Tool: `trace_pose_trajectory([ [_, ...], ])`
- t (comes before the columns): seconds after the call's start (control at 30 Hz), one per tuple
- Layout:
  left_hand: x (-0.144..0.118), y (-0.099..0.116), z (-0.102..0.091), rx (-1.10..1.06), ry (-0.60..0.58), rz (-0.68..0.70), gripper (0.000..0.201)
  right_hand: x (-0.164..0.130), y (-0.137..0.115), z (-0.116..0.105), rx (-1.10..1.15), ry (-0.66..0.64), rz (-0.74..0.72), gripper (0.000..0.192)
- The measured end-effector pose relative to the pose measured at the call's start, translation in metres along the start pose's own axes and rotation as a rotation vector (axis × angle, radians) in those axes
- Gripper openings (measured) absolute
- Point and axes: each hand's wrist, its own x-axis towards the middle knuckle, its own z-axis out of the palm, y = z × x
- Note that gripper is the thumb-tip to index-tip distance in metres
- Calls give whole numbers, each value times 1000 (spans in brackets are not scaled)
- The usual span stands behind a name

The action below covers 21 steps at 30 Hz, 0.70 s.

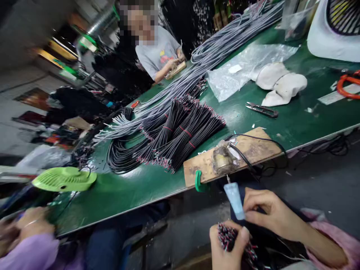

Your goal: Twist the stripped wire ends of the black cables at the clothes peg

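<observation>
Your left hand (228, 243) grips a bundle of stripped wire ends (226, 237); your right hand (266, 212) pinches a small pale tube (234, 200). Next, bring its nozzle squarely onto the tips.

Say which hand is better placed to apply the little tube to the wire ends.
Right. The right hand already pinches the tube just above the wire bundle, which the left hand is busy gripping.
</observation>
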Motion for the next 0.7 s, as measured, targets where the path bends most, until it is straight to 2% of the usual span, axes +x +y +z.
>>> trace_pose_trajectory([
  [0.13,0,7,7,38,-2,105,38,-1,-17,9,-121,27,-134,11],
  [0.27,1,4,3,-10,-87,148,30,-2,-18,8,-184,82,-55,18],
  [0.4,-3,1,-2,-96,-62,47,30,-5,-13,5,-173,71,-17,21],
  [0.53,-9,8,3,-247,-43,-81,31,-9,-10,3,-150,63,-46,18],
  [0.7,-12,18,9,-374,-99,-174,31,-9,-7,1,-107,63,-75,16],
])
